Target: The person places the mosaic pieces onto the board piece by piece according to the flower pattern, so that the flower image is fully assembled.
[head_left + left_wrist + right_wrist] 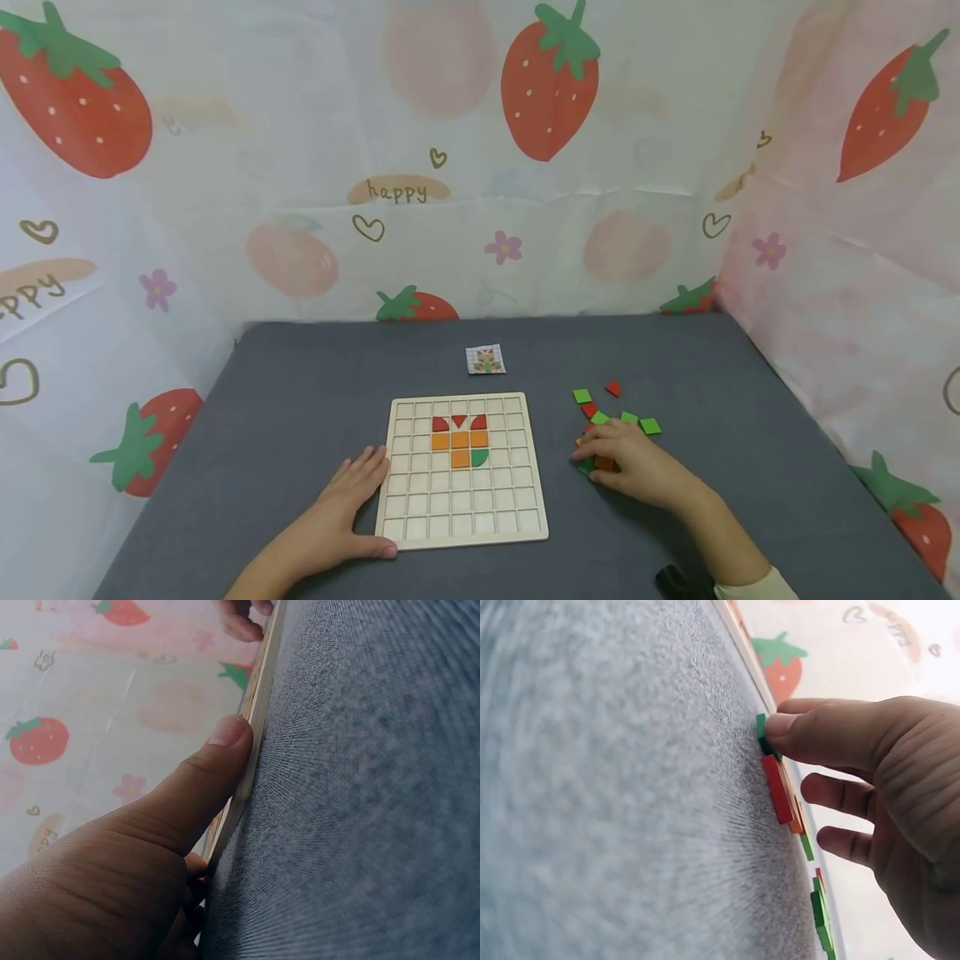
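Head view: my left hand (337, 508) lies with its fingers straight against the side of a wooden grid board (420, 505), the thumb at its near corner. The board sits between my hands on a grey cloth (300, 400). Set in it, ahead and to the right of my left hand, are three red pieces (440, 424) in a row, orange squares (460, 459) nearer me, and a green quarter-round (479, 457).

My right hand (641, 467) bends over loose pieces beyond the board. From the right wrist, my thumb meets a dark green piece (762, 724); I cannot tell whether I am pinching it. A red piece (778, 791) lies just beside it. Past my right fingers are a light green square (582, 396) and a red triangle (613, 388).

Farther out, between both hands, lies a small picture card (486, 359). Near my right wrist is a black object (672, 582).
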`<state>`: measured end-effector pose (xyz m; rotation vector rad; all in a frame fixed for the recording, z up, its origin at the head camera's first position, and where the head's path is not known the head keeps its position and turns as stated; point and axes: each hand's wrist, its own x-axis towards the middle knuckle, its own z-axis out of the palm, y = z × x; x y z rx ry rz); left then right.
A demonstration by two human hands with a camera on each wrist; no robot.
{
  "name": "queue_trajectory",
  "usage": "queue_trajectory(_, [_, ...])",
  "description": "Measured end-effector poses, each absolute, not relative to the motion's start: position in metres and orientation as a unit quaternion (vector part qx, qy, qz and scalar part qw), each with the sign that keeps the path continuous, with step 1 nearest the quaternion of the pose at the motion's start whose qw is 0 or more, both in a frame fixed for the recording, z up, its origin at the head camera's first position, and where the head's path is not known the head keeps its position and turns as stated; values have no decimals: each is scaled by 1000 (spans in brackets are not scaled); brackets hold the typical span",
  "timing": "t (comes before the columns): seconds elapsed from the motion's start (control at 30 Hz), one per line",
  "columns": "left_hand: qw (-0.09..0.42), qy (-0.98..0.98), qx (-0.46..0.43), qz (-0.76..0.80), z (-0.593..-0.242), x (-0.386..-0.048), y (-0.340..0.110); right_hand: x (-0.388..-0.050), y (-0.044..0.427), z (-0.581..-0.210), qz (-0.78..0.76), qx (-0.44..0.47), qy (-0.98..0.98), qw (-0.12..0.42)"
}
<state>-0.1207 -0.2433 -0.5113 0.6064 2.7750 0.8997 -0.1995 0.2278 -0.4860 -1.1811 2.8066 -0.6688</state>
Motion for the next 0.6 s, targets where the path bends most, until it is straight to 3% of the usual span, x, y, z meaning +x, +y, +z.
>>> queue_trajectory(0.3, [88, 927, 199, 304, -511, -121, -244, -201, 224, -492, -213, -384, 898, -14])
queue_trajectory(0.6, [86, 927, 201, 305, -511, -121, -243, -199, 227, -489, -204, -356, 912, 6])
